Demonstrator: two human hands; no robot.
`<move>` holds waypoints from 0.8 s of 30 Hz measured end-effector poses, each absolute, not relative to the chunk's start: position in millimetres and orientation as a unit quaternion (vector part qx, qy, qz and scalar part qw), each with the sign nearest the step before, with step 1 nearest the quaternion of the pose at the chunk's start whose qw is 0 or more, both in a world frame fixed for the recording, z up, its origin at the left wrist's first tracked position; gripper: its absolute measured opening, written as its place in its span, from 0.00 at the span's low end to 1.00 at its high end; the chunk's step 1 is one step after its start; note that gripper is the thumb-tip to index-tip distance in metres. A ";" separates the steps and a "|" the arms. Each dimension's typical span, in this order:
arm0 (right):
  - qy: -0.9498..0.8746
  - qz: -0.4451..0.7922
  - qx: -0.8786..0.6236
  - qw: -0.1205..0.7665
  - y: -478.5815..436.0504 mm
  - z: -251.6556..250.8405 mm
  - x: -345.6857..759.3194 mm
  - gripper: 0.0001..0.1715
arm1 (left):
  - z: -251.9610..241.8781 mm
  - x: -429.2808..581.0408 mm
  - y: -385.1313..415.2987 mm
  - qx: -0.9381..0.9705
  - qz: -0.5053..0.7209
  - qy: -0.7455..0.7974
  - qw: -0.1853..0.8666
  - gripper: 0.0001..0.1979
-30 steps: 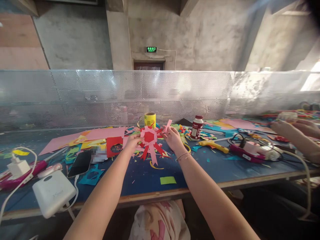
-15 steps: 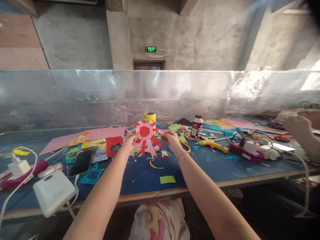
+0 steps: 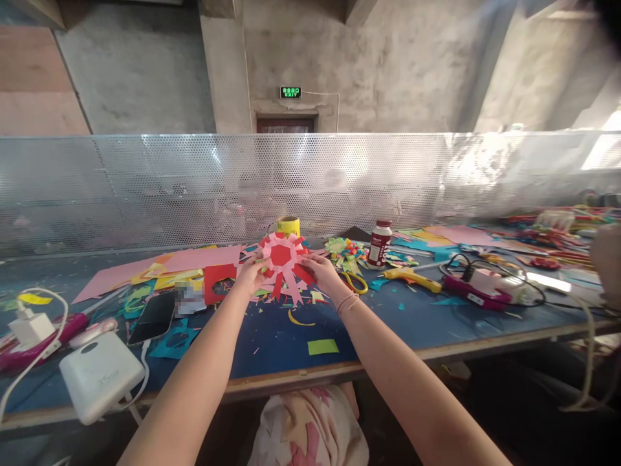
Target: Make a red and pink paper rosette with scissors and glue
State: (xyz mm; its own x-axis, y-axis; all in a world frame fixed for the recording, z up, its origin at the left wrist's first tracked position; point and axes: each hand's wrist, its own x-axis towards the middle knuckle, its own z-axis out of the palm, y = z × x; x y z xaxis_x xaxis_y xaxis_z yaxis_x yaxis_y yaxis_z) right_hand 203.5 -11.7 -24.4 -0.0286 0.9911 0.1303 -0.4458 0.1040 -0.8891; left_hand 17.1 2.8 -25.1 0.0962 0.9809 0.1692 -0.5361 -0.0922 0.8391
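A red and pink paper rosette (image 3: 282, 257) hangs over the worktable, its cut strips fanning out and longer tails pointing down. My left hand (image 3: 251, 275) pinches its left edge. At the opposite edge, my right hand (image 3: 321, 268) has its fingers closed on the rosette's strips; the fingertips are partly lost among the paper. Just behind the rosette stands a roll of yellow tape (image 3: 288, 226). Yellow-handled scissors (image 3: 356, 283) lie beside my right wrist. A green paper rectangle (image 3: 323, 347) and a curved yellow scrap (image 3: 299, 320) are on the table between my forearms.
Right of my hands are a dark red bottle (image 3: 379, 244), a yellow glue gun (image 3: 412, 279) and a power strip (image 3: 478, 291) with cables. To the left lie a phone (image 3: 152, 317), a white power bank (image 3: 101, 375) and pink paper sheets (image 3: 160, 265). A perforated metal screen (image 3: 194, 188) runs behind.
My right hand has moved left, bringing a pink strip in to the rosette's right edge. My left hand keeps its hold. Another person's hand at the far right has drawn back.
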 end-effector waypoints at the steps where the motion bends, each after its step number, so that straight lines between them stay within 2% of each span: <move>1: -0.418 0.585 -0.328 0.613 -11.8 -24.2 203.4 0.04 | -24.9 17.5 2.3 0.411 0.614 0.274 0.615 0.14; 18: -0.441 0.623 -0.292 0.576 -11.2 -25.8 208.3 0.07 | -27.2 20.1 4.9 0.431 0.622 0.263 0.598 0.15; 24: -0.454 0.624 -0.286 0.568 -14.9 -24.3 207.9 0.08 | -26.7 22.3 5.4 0.454 0.622 0.232 0.594 0.12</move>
State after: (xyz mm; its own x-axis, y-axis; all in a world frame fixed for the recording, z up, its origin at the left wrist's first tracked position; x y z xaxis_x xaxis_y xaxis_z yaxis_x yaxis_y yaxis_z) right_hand 207.9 -14.9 -24.3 -0.1916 0.9684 0.1593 -0.4499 0.0576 -0.8912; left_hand 22.3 5.4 -26.7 0.1179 0.9500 0.2891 -0.5292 -0.1863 0.8278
